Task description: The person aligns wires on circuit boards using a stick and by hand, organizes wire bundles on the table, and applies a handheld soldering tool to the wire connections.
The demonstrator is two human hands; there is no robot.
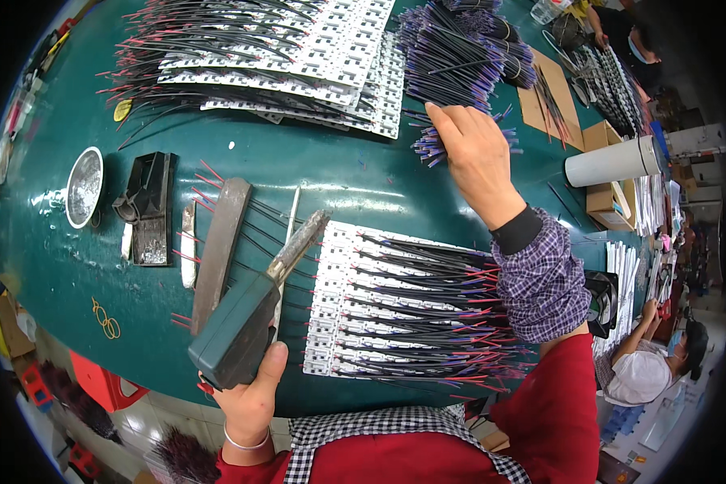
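My left hand (254,403) is wrapped round the dark green, boxy body of a soldering gun (238,327). Its worn metal barrel slants up and to the right, past the left edge of a white board panel (328,298). Black wires (411,310) with red ends lie in rows across that panel. Farther off, my right hand (477,157) is closed over a loose bunch of short black wires (430,148) with purple ends; the palm hides part of the bunch and some fingertips. A dark grey bar (222,250) lies across more wires left of the panel.
Stacked white panels with wires (363,48) fill the far left, beside a large wire pile (452,56). A metal bowl (85,187) and black holder (152,210) stand at left. A white cylinder (611,161) lies at right. Two other people (645,363) are at the right.
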